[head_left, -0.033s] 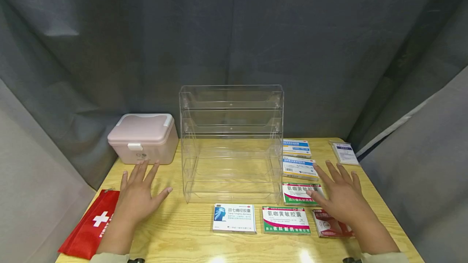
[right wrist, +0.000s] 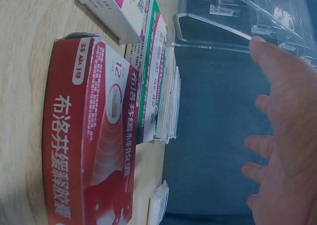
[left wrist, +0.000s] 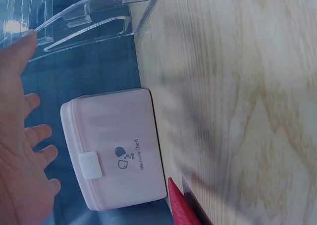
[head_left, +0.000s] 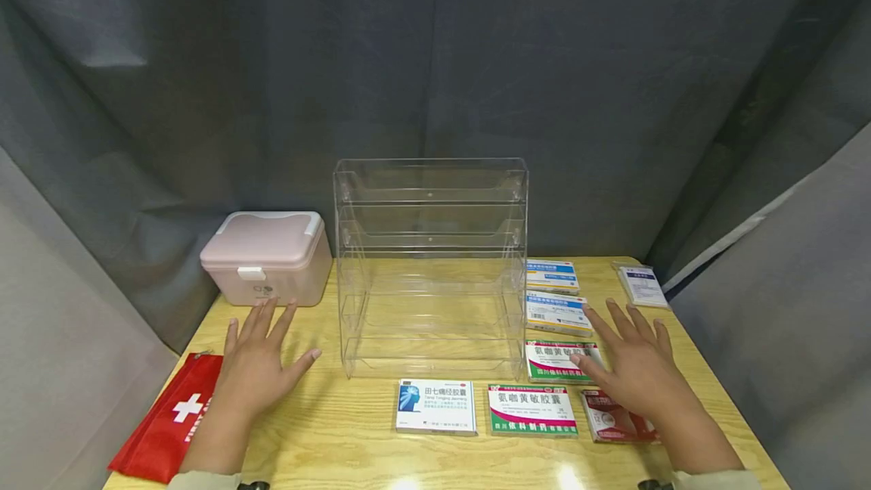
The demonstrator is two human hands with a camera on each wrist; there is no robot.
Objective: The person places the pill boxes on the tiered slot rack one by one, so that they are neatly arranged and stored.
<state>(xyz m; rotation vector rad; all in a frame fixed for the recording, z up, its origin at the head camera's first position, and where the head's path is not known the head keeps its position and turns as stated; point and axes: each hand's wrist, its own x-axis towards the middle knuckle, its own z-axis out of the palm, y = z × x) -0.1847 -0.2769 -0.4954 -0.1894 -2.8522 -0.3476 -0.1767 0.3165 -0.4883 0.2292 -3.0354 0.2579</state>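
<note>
My left hand, fingers spread and holding nothing, is over the table's left side, between a red pouch with a white cross and a clear tiered plastic rack. In the left wrist view a pink medicine chest stands beyond the fingers. My right hand, also spread and holding nothing, is above the right side. Below it lies a red medicine box, partly hidden by the hand. Close to its thumb is a green-and-white medicine box, with a similar green-and-white box nearer the front.
Beside the rack's right edge lie two blue-and-white medicine boxes. A white box with a blue picture lies before the rack. A small white packet sits at the far right corner. Dark curtains hang behind the table.
</note>
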